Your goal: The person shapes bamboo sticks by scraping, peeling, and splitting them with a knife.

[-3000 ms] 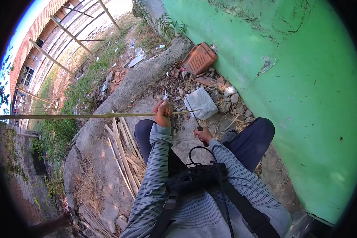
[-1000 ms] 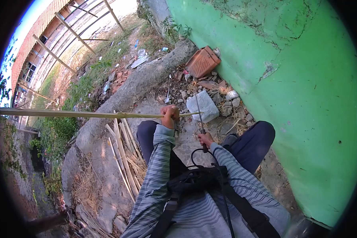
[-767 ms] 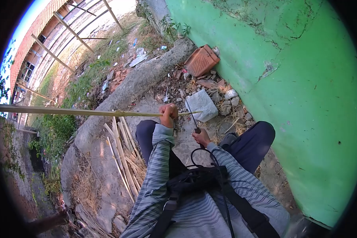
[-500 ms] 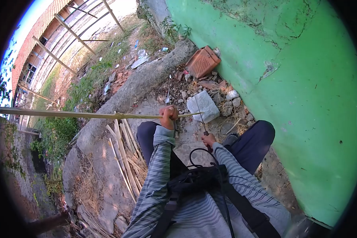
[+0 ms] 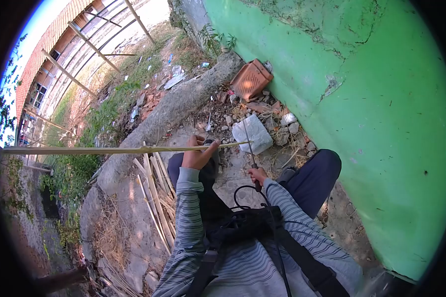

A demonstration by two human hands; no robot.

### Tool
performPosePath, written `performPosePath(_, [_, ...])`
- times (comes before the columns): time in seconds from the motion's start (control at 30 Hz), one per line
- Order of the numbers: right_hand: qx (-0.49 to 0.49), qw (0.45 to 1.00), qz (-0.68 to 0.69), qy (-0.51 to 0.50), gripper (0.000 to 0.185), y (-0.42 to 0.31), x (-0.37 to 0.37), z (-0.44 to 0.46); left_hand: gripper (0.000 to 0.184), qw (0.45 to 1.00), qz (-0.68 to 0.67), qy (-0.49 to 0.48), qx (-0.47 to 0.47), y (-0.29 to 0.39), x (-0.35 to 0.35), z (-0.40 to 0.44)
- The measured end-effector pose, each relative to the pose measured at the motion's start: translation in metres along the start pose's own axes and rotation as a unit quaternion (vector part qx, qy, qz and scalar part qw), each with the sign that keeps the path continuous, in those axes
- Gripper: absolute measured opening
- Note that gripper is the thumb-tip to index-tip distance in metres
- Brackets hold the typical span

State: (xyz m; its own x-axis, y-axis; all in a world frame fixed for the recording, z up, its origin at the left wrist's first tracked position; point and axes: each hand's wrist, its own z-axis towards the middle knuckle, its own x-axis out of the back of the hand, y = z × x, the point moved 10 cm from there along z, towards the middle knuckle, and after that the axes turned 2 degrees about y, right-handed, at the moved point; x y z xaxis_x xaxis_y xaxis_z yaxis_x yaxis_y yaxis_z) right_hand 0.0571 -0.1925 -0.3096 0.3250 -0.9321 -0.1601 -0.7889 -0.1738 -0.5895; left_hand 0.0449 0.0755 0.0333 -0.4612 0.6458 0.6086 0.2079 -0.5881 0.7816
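A long bamboo strip runs level across the view from the far left. My left hand is closed around it near its thin right end, the thumb along the near side. In my right hand is the dark handle of a thin-bladed knife, blade pointing up and away from me. The strip's tip meets or crosses the blade; contact is unclear. Just behind them sits a pale, rough stone block on the ground. Split bamboo strips lie in a pile left of my left knee.
A green wall rises close on my right. Against it rests an orange plastic container among rubble. A raised concrete edge curves along the left, with weeds and litter beyond. A black cable loops before my waist.
My left hand has shifted left along the bamboo strip and its fingers have changed their hold. The strip's left end sits slightly lower. My right hand and the knife stay nearly where they were.
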Motion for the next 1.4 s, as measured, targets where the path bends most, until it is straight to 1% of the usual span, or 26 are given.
performPosePath(0.03, [-0.006,1.000,0.000,-0.004,0.013,0.002,0.001,0.000,0.064,1.000,0.001,-0.001,0.000,0.010,0.009,-0.006])
performPosePath(0.1, [-0.005,1.000,-0.007,-0.001,0.013,0.007,0.001,0.001,0.068,0.987,0.105,-0.091,0.085,0.007,0.009,-0.022])
performPosePath(0.17, [-0.003,1.000,-0.017,0.000,0.014,0.010,0.003,0.005,0.073,0.985,0.117,-0.094,0.081,0.020,0.017,-0.032])
performPosePath(0.23, [-0.009,1.000,-0.008,-0.010,0.013,0.011,0.002,0.008,0.072,0.933,0.133,-0.249,0.226,0.039,0.017,-0.063])
performPosePath(0.27, [-0.008,1.000,-0.006,-0.012,0.013,0.010,0.002,0.008,0.072,0.932,0.135,-0.248,0.225,0.041,0.021,-0.069])
performPosePath(0.33, [-0.009,1.000,-0.018,-0.003,0.012,0.011,0.003,0.007,0.067,0.909,0.213,-0.331,0.138,0.050,0.017,-0.091])
performPosePath(0.4, [-0.009,1.000,-0.020,-0.005,0.012,0.013,0.003,0.005,0.063,0.917,0.185,-0.332,0.120,0.063,0.014,-0.103])
performPosePath(0.43, [-0.006,1.000,-0.026,-0.006,0.013,0.011,0.002,0.005,0.059,0.926,0.155,-0.329,0.101,0.073,0.012,-0.107])
performPosePath(0.47, [-0.005,1.000,-0.028,-0.009,0.013,0.010,0.000,0.005,0.046,0.940,0.151,-0.307,0.013,0.095,0.009,-0.105])
performPosePath(0.5, [-0.003,1.000,-0.021,-0.010,0.013,0.008,0.000,0.001,0.046,0.940,0.151,-0.305,0.014,0.094,0.003,-0.104])
performPosePath(0.57, [0.001,1.000,-0.014,-0.008,0.013,0.005,0.001,-0.002,0.033,0.950,0.120,-0.229,-0.176,0.132,-0.006,-0.089])
performPosePath(0.6, [0.005,1.000,-0.019,-0.001,0.014,0.005,0.001,-0.003,0.026,0.957,0.101,-0.225,-0.155,0.138,-0.015,-0.079])
performPosePath(0.67, [0.014,1.000,-0.026,0.006,0.014,0.002,0.001,-0.001,0.027,0.944,0.191,-0.148,-0.223,0.146,-0.039,-0.060])
performPosePath(0.73, [0.019,0.998,-0.039,0.037,0.018,0.006,0.008,0.008,0.043,0.926,0.290,-0.105,-0.219,0.126,-0.081,-0.035])
performPosePath(0.77, [0.021,0.998,-0.041,0.037,0.018,0.007,0.008,0.007,0.043,0.926,0.288,-0.102,-0.219,0.112,-0.102,-0.030])
performPosePath(0.83, [0.037,0.995,-0.079,0.054,0.020,0.004,0.010,0.007,0.061,0.888,0.428,-0.112,-0.127,0.062,-0.143,-0.012])
performPosePath(0.97, [0.053,0.994,-0.080,0.045,0.021,-0.003,0.009,-0.001,0.072,0.862,0.484,-0.138,-0.055,-0.014,-0.188,0.005])
performPosePath(1.03, [0.059,0.993,-0.092,0.053,0.021,-0.005,0.010,0.000,0.071,0.845,0.463,-0.239,0.121,-0.074,-0.190,0.003])
performPosePath(1.07, [0.076,0.986,-0.129,0.068,0.021,-0.009,0.013,0.001,0.071,0.847,0.461,-0.237,0.118,-0.076,-0.187,0.009])
performPosePath(1.13, [0.098,0.975,-0.178,0.089,0.020,-0.011,0.020,0.000,0.063,0.826,0.396,-0.369,0.158,-0.089,-0.194,-0.009])
performPosePath(1.17, [0.098,0.975,-0.180,0.089,0.020,-0.011,0.020,0.002,0.063,0.827,0.394,-0.369,0.158,-0.087,-0.192,-0.007])
performPosePath(1.23, [0.130,0.947,-0.247,0.160,0.024,-0.025,0.025,-0.003,0.050,0.813,0.406,-0.373,0.186,-0.111,-0.197,-0.001])
performPosePath(1.27, [0.131,0.946,-0.249,0.162,0.024,-0.031,0.024,-0.002,0.047,0.815,0.411,-0.375,0.164,-0.118,-0.202,0.009])
performPosePath(1.3, [0.198,0.903,-0.322,0.204,0.025,-0.051,0.023,-0.010,0.044,0.814,0.416,-0.379,0.143,-0.125,-0.203,0.015])
performPosePath(1.33, [0.264,0.848,-0.392,0.241,0.027,-0.070,0.018,-0.020,0.040,0.817,0.405,-0.374,0.170,-0.119,-0.188,0.021])
performPosePath(1.4, [0.275,0.853,-0.380,0.231,0.027,-0.099,0.013,-0.050,0.040,0.826,0.394,-0.368,0.166,-0.080,-0.147,0.017])
